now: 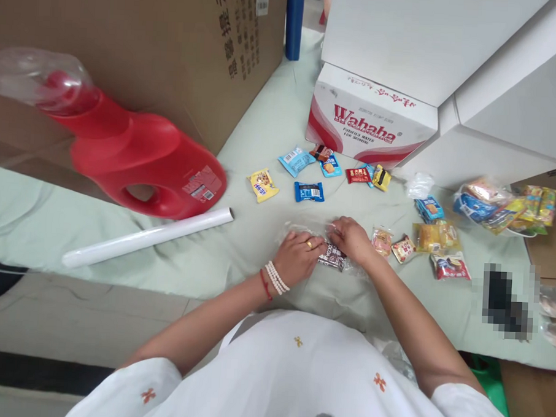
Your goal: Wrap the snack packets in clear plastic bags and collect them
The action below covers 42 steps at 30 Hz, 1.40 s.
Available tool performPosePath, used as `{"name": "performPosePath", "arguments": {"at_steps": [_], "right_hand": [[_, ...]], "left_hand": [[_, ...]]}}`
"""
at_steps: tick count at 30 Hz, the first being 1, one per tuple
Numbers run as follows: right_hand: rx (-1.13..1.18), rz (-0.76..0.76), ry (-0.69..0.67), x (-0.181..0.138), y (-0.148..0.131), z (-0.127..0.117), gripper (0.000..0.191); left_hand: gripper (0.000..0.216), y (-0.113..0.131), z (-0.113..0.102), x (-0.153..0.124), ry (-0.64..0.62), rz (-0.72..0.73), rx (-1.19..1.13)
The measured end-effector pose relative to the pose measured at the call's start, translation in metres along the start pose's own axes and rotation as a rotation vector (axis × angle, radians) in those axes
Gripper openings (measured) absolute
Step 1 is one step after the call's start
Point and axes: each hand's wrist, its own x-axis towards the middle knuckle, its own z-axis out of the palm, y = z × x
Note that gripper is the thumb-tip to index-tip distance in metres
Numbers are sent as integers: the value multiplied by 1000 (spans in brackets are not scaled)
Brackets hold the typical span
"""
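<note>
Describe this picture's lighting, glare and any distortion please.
Head view: light is soft and fairly even; glints show on the clear crinkled plastic bag at the left hand. Same head view: the handled red plastic jug looks slanted, probably wide-angle distortion; big lettering on the white-and-red cardboard box is readable; a blocky mosaic hides detail at right.

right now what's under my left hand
Clear plastic and part of a dark packet show at the edges of the left hand. What the hand itself covers is hidden, including how much of the packet lies beneath it.
</note>
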Motion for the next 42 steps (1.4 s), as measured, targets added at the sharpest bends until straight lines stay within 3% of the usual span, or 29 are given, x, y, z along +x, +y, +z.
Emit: {"name": "performPosePath", "arguments": {"at_steps": [4, 8, 13, 15, 17, 19, 21, 23, 25, 28, 30, 33, 35, 37, 39, 42], "right_hand": [[48, -14, 78, -13, -10, -11, 23], [-11, -167, -16, -40, -26, -2, 36], [-25, -204, 22, -66, -37, 33, 53], [-23, -246, 35, -70, -39, 41, 57], [-37, -278, 42, -70, -43, 45, 58], [-61, -287, 55, -69, -46, 45, 59], [-76, -287, 73, -68, -49, 45, 58], [-77, -296, 84, -69, -50, 45, 59], [-65, -290, 92, -71, -50, 45, 62], [-17, -250, 98, -76, -50, 46, 66], [19, -232, 103, -79, -50, 48, 66], [61, -230, 121, -84, -51, 50, 65], [97, -234, 142, -87, -51, 51, 59], [164, -245, 165, -90, -49, 49, 48], [279, -273, 186, -93, -45, 44, 36], [488, -225, 250, -94, -34, 35, 28]], "left_hand": [[30, 6, 14, 8, -84, -81, 30], [26, 4, 21, 8, -68, -166, -42], [31, -11, 20, -12, 32, -147, -478], [28, -17, 15, -21, 108, -286, -675], [29, -22, 10, -24, 243, -564, -769], [32, -25, 4, -19, 402, -832, -701], [29, -25, -1, -10, 464, -960, -495], [32, -22, -6, -3, 313, -908, -276], [34, -18, -13, -5, 55, -768, -129], [12, -14, -28, -18, -194, -656, -96], [16, -12, -40, -26, -235, -712, -233], [25, -3, -46, -26, -201, -872, -716], [29, 8, -39, -17, -146, -939, -1033], [27, 21, -26, -5, -109, -955, -1163], [23, 32, -11, 5, -117, -896, -1024], [24, 44, 3, 15, -185, -702, -488]]}}
